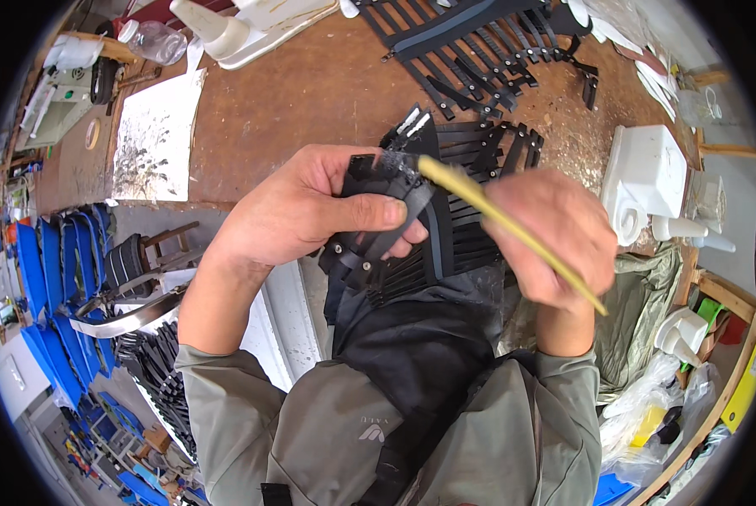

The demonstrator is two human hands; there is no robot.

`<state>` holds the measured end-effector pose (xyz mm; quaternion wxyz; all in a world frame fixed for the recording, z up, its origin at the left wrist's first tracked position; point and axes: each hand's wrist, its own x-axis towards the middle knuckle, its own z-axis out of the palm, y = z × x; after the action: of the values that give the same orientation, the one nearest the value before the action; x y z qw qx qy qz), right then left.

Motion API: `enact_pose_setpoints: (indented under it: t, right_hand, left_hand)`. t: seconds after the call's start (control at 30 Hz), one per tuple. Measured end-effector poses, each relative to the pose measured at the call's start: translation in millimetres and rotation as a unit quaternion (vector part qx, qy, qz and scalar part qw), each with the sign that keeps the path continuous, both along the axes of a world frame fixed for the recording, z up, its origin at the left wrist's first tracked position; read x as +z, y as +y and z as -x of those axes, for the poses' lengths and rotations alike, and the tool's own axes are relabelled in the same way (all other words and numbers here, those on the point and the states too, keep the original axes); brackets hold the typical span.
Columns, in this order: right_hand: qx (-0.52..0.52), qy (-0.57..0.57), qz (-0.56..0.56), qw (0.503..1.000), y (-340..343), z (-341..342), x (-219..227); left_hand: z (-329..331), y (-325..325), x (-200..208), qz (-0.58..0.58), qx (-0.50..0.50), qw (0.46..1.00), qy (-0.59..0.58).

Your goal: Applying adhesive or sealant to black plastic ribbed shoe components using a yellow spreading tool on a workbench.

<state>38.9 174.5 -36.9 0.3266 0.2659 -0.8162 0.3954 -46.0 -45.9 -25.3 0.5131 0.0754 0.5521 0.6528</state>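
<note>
My left hand point(302, 207) is closed on a stack of black strap pieces point(378, 181), thumb pressed on top. White smears show on two strap ends at the top of the bundle. My right hand point(555, 232), blurred by motion, grips a thin yellow-handled brush point(513, 226). The brush's far end meets the straps just beyond my left thumb; its tip is too blurred to make out clearly. Below and beside the straps, a black slatted strap panel point(441, 240) with metal rivets lies over the bench edge and my lap.
More slatted black strap panels point(471, 51) lie at the back of the brown bench point(268, 110). A stained paper sheet point(155, 135), a clear jar point(155, 42) and a white bottle point(214, 29) stand back left. At right is a white container point(648, 173); blue bins point(66, 261) are stacked left.
</note>
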Motion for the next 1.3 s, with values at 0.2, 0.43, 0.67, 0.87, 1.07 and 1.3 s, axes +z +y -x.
enact_pose_setpoints:
  t: [0.2,0.43,0.67,0.87,1.07,1.3]
  right_hand:
    - [-0.181,-0.063,0.134,0.972,54,-27,4]
    - [-0.421,-0.232,0.226,0.848,157,-108,6]
    - [-0.487,-0.335,0.015,0.806,200,-124,-11]
    - [-0.637,-0.169,-0.2,0.725,206,-136,-39]
    - [-0.295,-0.27,0.023,0.916,115,-97,-48]
    - [-0.166,-0.173,-0.095,0.966,102,21,-90]
  left_hand:
    - [10,-5,8,-0.003,-0.052,0.997,0.063]
    - [89,-72,-17,0.209,0.137,0.926,0.282]
    - [48,22,-57,0.305,0.231,0.63,0.676]
    - [-19,118,-61,0.224,-0.046,0.682,0.695]
    - [-19,134,-89,0.25,-0.094,0.63,0.729]
    - [-34,125,-90,0.145,-0.154,0.706,0.676]
